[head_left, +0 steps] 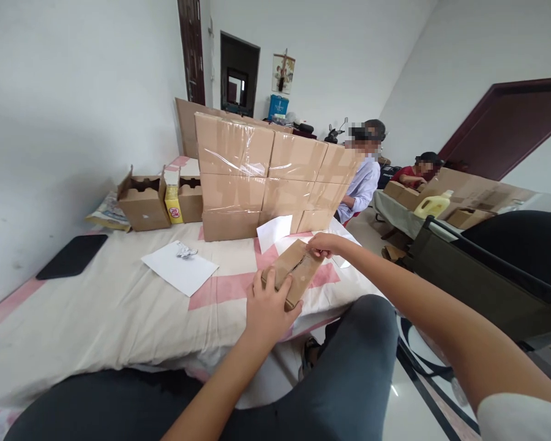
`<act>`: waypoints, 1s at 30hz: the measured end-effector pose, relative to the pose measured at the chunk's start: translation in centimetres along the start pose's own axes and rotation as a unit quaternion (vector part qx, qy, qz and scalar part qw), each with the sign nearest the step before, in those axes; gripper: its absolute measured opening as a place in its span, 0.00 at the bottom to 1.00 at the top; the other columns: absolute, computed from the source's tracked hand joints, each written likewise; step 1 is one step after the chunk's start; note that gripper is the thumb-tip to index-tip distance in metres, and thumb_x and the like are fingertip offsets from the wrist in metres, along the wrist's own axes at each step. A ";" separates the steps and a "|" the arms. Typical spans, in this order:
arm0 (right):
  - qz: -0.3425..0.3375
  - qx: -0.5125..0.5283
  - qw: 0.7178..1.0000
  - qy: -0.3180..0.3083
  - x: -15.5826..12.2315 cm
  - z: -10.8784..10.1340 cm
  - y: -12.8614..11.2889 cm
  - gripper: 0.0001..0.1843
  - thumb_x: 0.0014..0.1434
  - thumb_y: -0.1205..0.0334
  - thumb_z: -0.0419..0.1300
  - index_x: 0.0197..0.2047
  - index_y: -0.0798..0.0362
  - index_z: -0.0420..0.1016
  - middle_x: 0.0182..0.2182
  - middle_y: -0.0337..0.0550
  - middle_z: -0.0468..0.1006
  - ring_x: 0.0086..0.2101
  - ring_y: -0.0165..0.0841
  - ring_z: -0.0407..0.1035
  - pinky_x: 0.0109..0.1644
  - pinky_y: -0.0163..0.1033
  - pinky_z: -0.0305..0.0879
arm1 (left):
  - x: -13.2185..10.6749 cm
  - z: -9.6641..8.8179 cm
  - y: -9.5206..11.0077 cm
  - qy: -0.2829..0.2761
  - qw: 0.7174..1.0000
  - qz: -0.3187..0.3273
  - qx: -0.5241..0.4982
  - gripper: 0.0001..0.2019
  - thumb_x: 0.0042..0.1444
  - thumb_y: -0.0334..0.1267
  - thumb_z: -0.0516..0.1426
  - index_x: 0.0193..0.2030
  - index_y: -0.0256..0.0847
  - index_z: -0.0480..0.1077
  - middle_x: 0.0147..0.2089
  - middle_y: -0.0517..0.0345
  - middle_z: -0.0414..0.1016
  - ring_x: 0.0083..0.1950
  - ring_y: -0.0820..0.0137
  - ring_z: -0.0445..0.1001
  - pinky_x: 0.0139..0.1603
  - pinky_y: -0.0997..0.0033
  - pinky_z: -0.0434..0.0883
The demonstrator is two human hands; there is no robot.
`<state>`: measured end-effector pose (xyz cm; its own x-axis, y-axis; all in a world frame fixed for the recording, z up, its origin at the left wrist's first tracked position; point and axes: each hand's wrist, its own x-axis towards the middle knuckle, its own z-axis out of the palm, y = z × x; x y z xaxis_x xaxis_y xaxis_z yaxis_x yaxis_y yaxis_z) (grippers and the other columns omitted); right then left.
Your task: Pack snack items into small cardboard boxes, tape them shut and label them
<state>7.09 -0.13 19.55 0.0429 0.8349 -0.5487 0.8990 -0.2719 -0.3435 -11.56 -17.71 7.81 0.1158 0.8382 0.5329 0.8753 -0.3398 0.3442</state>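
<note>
A small flat cardboard box (pixel 302 267) lies on the cloth-covered table in front of me, with an uneven dark slit along its top and a shiny strip that looks like clear tape. My left hand (pixel 270 303) grips the near end, fingers over the top and thumb along the near side. At the far right corner, my right hand (pixel 325 244) is closed in a pinch against the box; what its fingertips hold is hidden. Beside the box, a white sheet of paper (pixel 274 234) leans against the stacked cartons.
Taped cartons (pixel 239 196) form a wall behind the box. Leftward are a paper (pixel 177 269) with crumpled foil (pixel 186 251), a black tablet-like slab (pixel 72 256) and an open carton (pixel 143 205). A person (pixel 365 171) sits beyond the cartons; another (pixel 417 174) works at the right table.
</note>
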 end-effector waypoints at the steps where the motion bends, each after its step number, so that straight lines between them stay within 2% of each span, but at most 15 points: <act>1: 0.005 -0.011 1.000 -0.004 0.0 -0.2 0.0 0.22 0.62 0.56 0.64 0.21 0.53 0.63 0.14 0.36 0.60 0.15 0.23 0.51 0.19 0.33 0.46 | 0.0 0.0 0.0 0.001 1.000 -0.002 -0.002 0.26 0.58 0.55 0.63 0.61 0.51 0.76 0.68 0.44 0.69 0.67 0.40 0.62 0.59 0.40 0.68; 7: 0.050 -0.038 0.996 -0.056 0.2 -1.3 1.7 0.27 0.64 0.46 0.64 0.22 0.51 0.61 0.15 0.33 0.58 0.16 0.23 0.47 0.19 0.32 0.42 | -0.1 0.0 0.7 -0.012 0.999 -0.041 -0.003 0.25 0.60 0.54 0.60 0.63 0.52 0.74 0.69 0.46 0.68 0.68 0.39 0.61 0.53 0.41 0.71; 11: 0.082 -0.037 0.991 -0.100 -0.3 -2.5 4.1 0.27 0.67 0.45 0.62 0.23 0.52 0.61 0.15 0.32 0.57 0.16 0.22 0.44 0.19 0.31 0.42 | 0.0 -0.1 1.1 -0.021 0.999 -0.049 -0.012 0.27 0.60 0.54 0.60 0.64 0.52 0.73 0.69 0.46 0.67 0.68 0.39 0.59 0.54 0.42 0.71; 13: 0.086 -0.039 0.989 -0.110 -0.7 -3.1 5.1 0.25 0.67 0.47 0.62 0.25 0.53 0.64 0.16 0.33 0.60 0.16 0.22 0.45 0.19 0.31 0.42 | 0.1 -0.2 1.0 -0.024 0.999 -0.045 -0.016 0.27 0.60 0.54 0.61 0.65 0.52 0.73 0.69 0.46 0.67 0.68 0.39 0.59 0.55 0.42 0.71; 16: 0.063 -0.033 0.992 -0.107 -1.0 -3.6 5.3 0.16 0.62 0.50 0.68 0.39 0.55 0.73 0.23 0.40 0.73 0.18 0.23 0.55 0.20 0.30 0.45 | 0.2 -0.3 0.6 -0.026 0.999 -0.037 -0.023 0.27 0.60 0.54 0.60 0.65 0.50 0.73 0.69 0.44 0.66 0.68 0.39 0.59 0.56 0.41 0.71; 17: 0.047 -0.030 0.993 -0.100 -1.0 -3.6 5.1 0.19 0.60 0.49 0.70 0.45 0.54 0.74 0.28 0.42 0.76 0.19 0.24 0.58 0.21 0.30 0.46 | 0.3 -0.3 0.5 -0.026 0.999 -0.037 -0.024 0.27 0.60 0.54 0.60 0.65 0.50 0.73 0.68 0.43 0.66 0.67 0.38 0.59 0.56 0.41 0.71; 19: 0.018 -0.026 0.996 -0.084 -0.6 -3.4 4.3 0.27 0.59 0.43 0.70 0.54 0.51 0.73 0.33 0.44 0.79 0.21 0.24 0.61 0.22 0.30 0.49 | 0.4 -0.4 0.1 -0.024 0.999 -0.036 -0.027 0.27 0.60 0.53 0.61 0.64 0.49 0.73 0.68 0.41 0.66 0.66 0.38 0.60 0.56 0.40 0.72; 20: 0.005 -0.029 0.997 -0.075 -0.2 -3.2 3.9 0.30 0.58 0.39 0.68 0.55 0.51 0.74 0.33 0.44 0.79 0.21 0.24 0.61 0.22 0.30 0.51 | 0.4 -0.4 0.0 -0.023 0.999 -0.031 -0.029 0.27 0.59 0.53 0.61 0.64 0.49 0.74 0.67 0.41 0.66 0.66 0.39 0.60 0.56 0.40 0.72; 22: -0.014 -0.051 0.997 -0.054 0.7 -2.7 3.1 0.34 0.56 0.32 0.66 0.50 0.53 0.77 0.32 0.44 0.78 0.21 0.25 0.60 0.22 0.32 0.53 | 0.5 -0.4 -0.4 -0.022 0.999 -0.013 -0.038 0.27 0.58 0.53 0.62 0.63 0.48 0.74 0.66 0.41 0.66 0.65 0.39 0.60 0.57 0.39 0.72; 24: -0.028 -0.085 0.996 -0.017 1.9 -2.4 2.8 0.36 0.53 0.29 0.66 0.44 0.56 0.80 0.30 0.47 0.78 0.21 0.27 0.61 0.23 0.34 0.56 | 0.6 -0.6 -0.7 -0.030 0.998 -0.002 -0.048 0.27 0.58 0.52 0.63 0.63 0.48 0.75 0.67 0.41 0.66 0.66 0.39 0.60 0.57 0.39 0.72; 26: -0.042 -0.116 0.991 0.051 3.4 -2.5 2.8 0.37 0.56 0.29 0.63 0.43 0.60 0.82 0.32 0.53 0.80 0.23 0.32 0.67 0.27 0.38 0.63 | 0.7 -1.1 -1.2 -0.048 0.997 -0.008 -0.053 0.26 0.58 0.52 0.62 0.63 0.49 0.74 0.68 0.42 0.66 0.67 0.39 0.60 0.57 0.38 0.73; 27: -0.054 -0.130 0.985 0.095 4.2 -2.6 2.8 0.36 0.60 0.32 0.60 0.46 0.61 0.81 0.35 0.57 0.81 0.27 0.37 0.71 0.31 0.41 0.67 | 0.7 -1.4 -1.6 -0.059 0.997 -0.009 -0.056 0.26 0.59 0.51 0.62 0.63 0.50 0.74 0.68 0.43 0.65 0.67 0.39 0.59 0.57 0.37 0.73; 29: -0.100 -0.154 0.966 0.182 5.9 -2.9 2.4 0.32 0.67 0.41 0.55 0.57 0.63 0.78 0.45 0.62 0.81 0.39 0.45 0.77 0.43 0.45 0.71 | 0.8 -2.5 -2.7 -0.091 0.993 0.007 -0.070 0.26 0.58 0.50 0.63 0.64 0.52 0.73 0.70 0.44 0.64 0.69 0.40 0.58 0.60 0.36 0.71; 30: -0.135 -0.165 0.953 0.215 6.8 -3.0 1.8 0.30 0.68 0.47 0.55 0.63 0.62 0.73 0.51 0.63 0.79 0.47 0.47 0.76 0.49 0.46 0.71 | 0.8 -3.1 -3.5 -0.115 0.990 0.023 -0.081 0.27 0.58 0.49 0.63 0.65 0.53 0.73 0.71 0.45 0.63 0.70 0.41 0.58 0.62 0.35 0.70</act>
<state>10.31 6.48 17.44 -0.0988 0.9913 -0.0868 0.9877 0.0871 -0.1296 -15.98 -17.14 9.44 0.2733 0.8892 0.3668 0.7820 -0.4275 0.4536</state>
